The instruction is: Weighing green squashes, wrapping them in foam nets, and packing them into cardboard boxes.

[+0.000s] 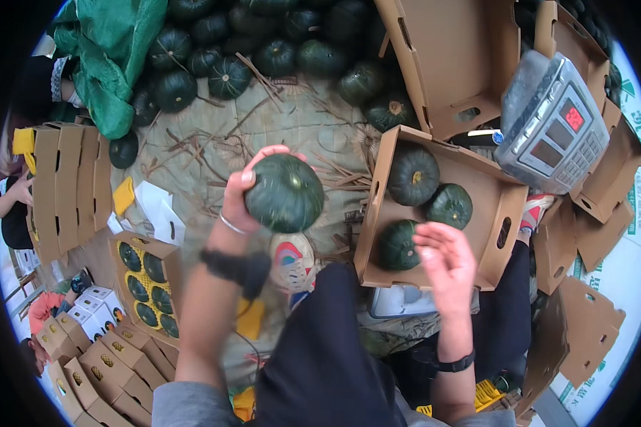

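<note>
My left hand (241,186) is wrapped round a dark green kabocha squash (286,193) and holds it up over the ground sheet. My right hand (445,257) hovers at the open cardboard box (477,245) on the right, its fingers stretched out and holding nothing. Beside those fingertips lies one squash (397,244); whether they touch it I cannot tell. Two more squashes, a larger one (414,175) and a smaller one (449,206), rest in the same box, which appears to sit on the platform (404,302) of a scale.
A digital scale display (559,128) stands behind the box. Many squashes (229,77) are heaped at the back. Dry stems litter the sheet (214,146). On the left are stacked cartons (68,188), a packed box of squashes (165,257) and other people's hands (23,191).
</note>
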The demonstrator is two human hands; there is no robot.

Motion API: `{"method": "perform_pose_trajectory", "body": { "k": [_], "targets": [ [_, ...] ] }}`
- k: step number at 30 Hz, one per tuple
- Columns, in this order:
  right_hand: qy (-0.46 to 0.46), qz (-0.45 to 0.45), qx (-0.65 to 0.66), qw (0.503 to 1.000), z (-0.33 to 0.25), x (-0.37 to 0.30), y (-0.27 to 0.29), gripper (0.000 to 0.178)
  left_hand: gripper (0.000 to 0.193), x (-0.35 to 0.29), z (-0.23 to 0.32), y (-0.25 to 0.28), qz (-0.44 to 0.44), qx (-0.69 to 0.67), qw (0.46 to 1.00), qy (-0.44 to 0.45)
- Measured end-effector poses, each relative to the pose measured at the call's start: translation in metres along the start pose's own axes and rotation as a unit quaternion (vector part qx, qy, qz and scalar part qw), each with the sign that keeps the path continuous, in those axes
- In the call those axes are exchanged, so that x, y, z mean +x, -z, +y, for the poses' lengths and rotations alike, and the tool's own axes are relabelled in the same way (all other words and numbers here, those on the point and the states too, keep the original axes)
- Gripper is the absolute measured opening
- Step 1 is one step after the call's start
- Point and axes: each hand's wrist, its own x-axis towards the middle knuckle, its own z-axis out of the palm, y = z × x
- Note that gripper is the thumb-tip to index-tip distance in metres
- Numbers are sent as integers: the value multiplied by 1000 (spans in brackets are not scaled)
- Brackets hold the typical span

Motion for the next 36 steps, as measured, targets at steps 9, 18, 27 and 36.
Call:
{"method": "perform_pose_trajectory", "body": {
  "k": [9, 18, 27, 36],
  "targets": [
    [134, -113, -173, 969, -8, 18, -76, 95, 66, -40, -24, -86, -16, 285, 957, -55],
    [-222, -174, 579, 765, 25, -1, -13, 78, 34, -25, 4, 11, 158, 274, 948, -39],
    [-16, 139, -266, 954, 51, -26, 68, 88, 24, -12, 16, 101, 284, 429, 853, -91],
    [-8, 21, -657, 754, 45, -1, 42, 101, 37, 59, 58, 134, 246, 681, 657, -211]
  ]
}}
